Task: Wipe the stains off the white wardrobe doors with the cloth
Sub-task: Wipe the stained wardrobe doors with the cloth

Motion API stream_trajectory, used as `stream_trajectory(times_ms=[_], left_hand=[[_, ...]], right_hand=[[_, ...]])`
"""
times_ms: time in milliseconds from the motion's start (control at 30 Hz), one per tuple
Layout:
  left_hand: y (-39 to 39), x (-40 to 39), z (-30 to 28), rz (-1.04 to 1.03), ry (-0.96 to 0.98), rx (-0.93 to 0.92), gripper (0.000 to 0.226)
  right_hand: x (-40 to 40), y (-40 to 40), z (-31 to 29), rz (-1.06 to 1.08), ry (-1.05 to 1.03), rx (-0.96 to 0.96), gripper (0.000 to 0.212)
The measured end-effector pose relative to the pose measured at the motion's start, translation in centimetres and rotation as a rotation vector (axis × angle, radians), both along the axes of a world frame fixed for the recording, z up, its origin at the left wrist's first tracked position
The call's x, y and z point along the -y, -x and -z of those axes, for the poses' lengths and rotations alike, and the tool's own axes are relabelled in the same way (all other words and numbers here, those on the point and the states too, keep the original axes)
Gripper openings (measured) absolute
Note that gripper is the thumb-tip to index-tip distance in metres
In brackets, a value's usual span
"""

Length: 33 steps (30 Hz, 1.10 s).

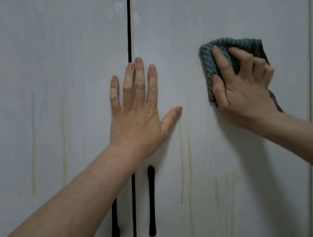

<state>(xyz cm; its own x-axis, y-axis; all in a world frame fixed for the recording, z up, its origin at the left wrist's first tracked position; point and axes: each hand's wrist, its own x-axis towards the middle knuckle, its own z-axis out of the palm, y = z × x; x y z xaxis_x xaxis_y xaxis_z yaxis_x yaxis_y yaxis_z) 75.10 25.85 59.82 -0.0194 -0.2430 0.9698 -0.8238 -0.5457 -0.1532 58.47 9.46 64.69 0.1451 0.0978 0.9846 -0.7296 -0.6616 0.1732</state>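
The stains [186, 166] are thin yellowish drip streaks that run straight down the right door [217, 13], their long axis vertical. The clearest group lies below and to the left of the cloth [209, 64], starting just beside the left hand's thumb and trailing down toward the level of the black handles [151, 201]. More faint streaks show lower on the same door, and others mark the left door [32, 55].

The grey-green cloth is bunched flat against the right door, well above most of those streaks. The right hand [241, 82] grips it, fingers curled over the folds and thumb pinning its left edge. The left hand [135, 103] lies spread and flat across the dark gap [129, 31] between the doors, palm on the right door, holding nothing.

From where I stand, the right hand is the one to carry the cloth down and slightly left, following the streaks along their length; the left looks like a brace only.
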Motion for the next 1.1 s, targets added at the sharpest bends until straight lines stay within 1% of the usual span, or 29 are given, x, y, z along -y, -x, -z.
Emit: stream_trajectory(times_ms=[67,133,267,333,400,467,500,567,633,700,767,833,900,967,1033,1100], left_hand=[[0.0,0.0,-0.1,-0.016,-0.006,0.001,0.093],[-0.1,-0.2,-0.1,-0.044,-0.007,0.003,0.093],[0.4,-0.2,-0.1,-0.083,-0.022,0.007,0.093],[0.4,-0.2,-0.2,-0.1,-0.038,-0.003,0.093],[0.7,-0.3,-0.3,-0.111,-0.058,-0.018,0.094],[0.7,-0.3,-0.4,-0.104,-0.071,-0.047,0.095],[0.7,-0.3,-0.4,-0.1,-0.078,-0.062,0.095],[0.8,-0.4,-0.4,-0.095,-0.094,-0.081,0.095],[0.9,-0.4,-0.4,-0.094,-0.099,-0.093,0.094],[0.9,-0.4,-0.4,-0.092,-0.101,-0.11,0.094],[0.9,-0.7,-0.4,-0.091,-0.115,-0.12,0.093],[1.0,-0.8,-0.5,-0.091,-0.126,-0.124,0.093],[1.0,-0.9,-0.6,-0.094,-0.138,-0.125,0.092],[0.8,-1.3,-0.6,-0.093,-0.161,-0.104,0.089],[0.3,-2.1,-0.6,-0.085,-0.182,-0.069,0.084],[-0.2,-2.8,-0.6,-0.077,-0.195,-0.013,0.079]], right_hand=[[-0.3,-0.5,2.3,-0.007,-0.007,0.04,0.059],[-0.7,-1.0,5.9,-0.01,0.023,0.037,0.059],[-0.6,-0.1,13.3,-0.045,0.132,-0.109,0.058],[-0.5,0.5,14.8,-0.071,0.176,-0.163,0.059],[0.1,1.2,13.8,-0.088,0.241,-0.211,0.06],[0.8,1.6,10.5,-0.086,0.3,-0.2,0.059],[1.1,1.8,8.1,-0.084,0.284,-0.151,0.059],[1.7,2.0,3.6,-0.076,0.169,-0.046,0.058],[1.7,1.5,1.4,-0.071,0.057,0.014,0.058],[1.2,0.5,2.1,-0.055,0.039,0.056,0.057],[0.3,-0.4,5.0,-0.055,0.055,0.05,0.056],[-0.8,-1.1,9.2,-0.086,0.099,-0.019,0.057],[-1.8,-1.6,13.4,-0.12,0.151,-0.135,0.059],[-2.5,-1.9,15.8,-0.124,0.173,-0.22,0.058],[-2.6,-2.0,15.2,-0.129,0.212,-0.247,0.058],[-2.5,-2.1,12.6,-0.135,0.271,-0.247,0.058]])
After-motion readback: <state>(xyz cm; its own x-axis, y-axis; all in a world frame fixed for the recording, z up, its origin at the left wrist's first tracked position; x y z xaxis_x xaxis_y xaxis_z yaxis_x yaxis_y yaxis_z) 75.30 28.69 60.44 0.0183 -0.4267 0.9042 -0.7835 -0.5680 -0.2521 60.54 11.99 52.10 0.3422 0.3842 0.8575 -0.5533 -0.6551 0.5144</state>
